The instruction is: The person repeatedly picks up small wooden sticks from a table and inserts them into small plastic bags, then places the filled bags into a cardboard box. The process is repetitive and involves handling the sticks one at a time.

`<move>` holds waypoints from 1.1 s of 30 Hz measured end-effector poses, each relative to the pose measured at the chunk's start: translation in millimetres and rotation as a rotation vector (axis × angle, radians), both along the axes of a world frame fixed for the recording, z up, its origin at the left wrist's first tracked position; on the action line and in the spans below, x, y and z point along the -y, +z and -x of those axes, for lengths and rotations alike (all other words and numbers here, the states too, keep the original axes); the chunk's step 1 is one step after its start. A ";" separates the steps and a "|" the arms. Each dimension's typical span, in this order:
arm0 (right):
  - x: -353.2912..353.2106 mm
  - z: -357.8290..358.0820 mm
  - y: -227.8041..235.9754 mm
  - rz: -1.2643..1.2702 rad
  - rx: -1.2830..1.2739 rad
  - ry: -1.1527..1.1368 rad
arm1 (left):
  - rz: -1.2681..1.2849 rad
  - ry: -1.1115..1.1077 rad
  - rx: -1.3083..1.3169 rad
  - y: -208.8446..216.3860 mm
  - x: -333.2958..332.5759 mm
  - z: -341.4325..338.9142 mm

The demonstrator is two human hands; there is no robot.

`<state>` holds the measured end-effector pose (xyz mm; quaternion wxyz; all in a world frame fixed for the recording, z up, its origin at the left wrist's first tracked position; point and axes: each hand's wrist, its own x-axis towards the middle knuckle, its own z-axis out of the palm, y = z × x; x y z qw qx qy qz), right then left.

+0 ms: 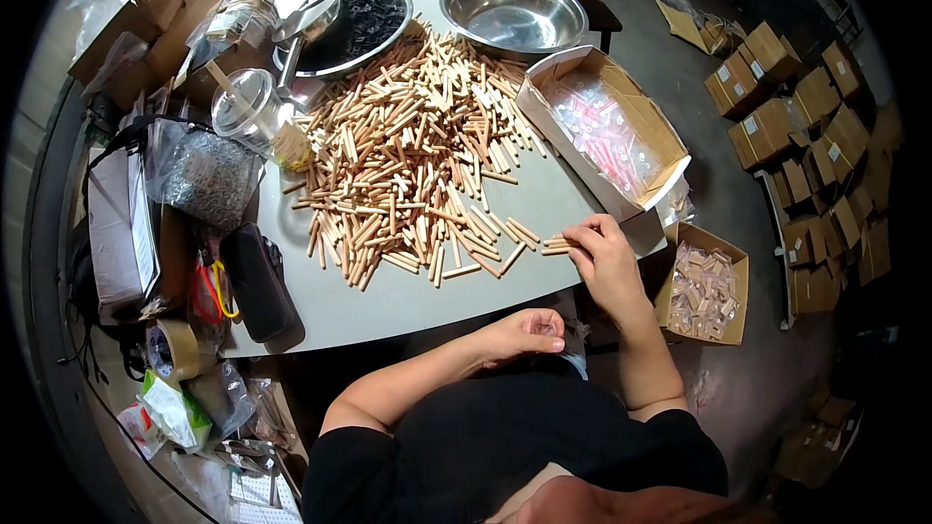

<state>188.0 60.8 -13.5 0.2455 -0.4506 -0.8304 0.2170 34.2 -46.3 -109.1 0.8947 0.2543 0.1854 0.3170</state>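
A large heap of short wooden dowels (pixel 408 155) is spread over the table, with loose ones at its near right edge. At the table's right side, the fingers of my right hand (pixel 607 260) are closed on the ends of a few wooden dowels (pixel 556 245) lying side by side, pointing left. In front of my body, just off the table's near edge, my left hand (pixel 519 338) is curled round a small clear plastic bag (pixel 546 328). Most of that bag is hidden by my fingers.
Right of the heap stands an open cardboard box (pixel 670 141) of clear bags with pink marks. Below it, another carton (pixel 743 306) holds bagged dowels. Steel basins (pixel 513 15) stand behind. A black case (pixel 257 281), scissors (pixel 216 291) and tape (pixel 175 349) lie left.
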 end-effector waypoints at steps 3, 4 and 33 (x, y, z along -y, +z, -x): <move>2.4 -9.1 -2.6 0.022 -0.018 -0.014 | 0.106 0.063 0.034 6.4 -1.8 -4.1; 4.2 -10.3 -1.6 0.044 -0.017 0.020 | 0.152 0.083 0.041 8.3 -2.6 -4.7; 41.4 -43.4 42.7 0.370 -0.356 0.222 | -1.001 0.521 -0.752 95.6 -22.4 10.4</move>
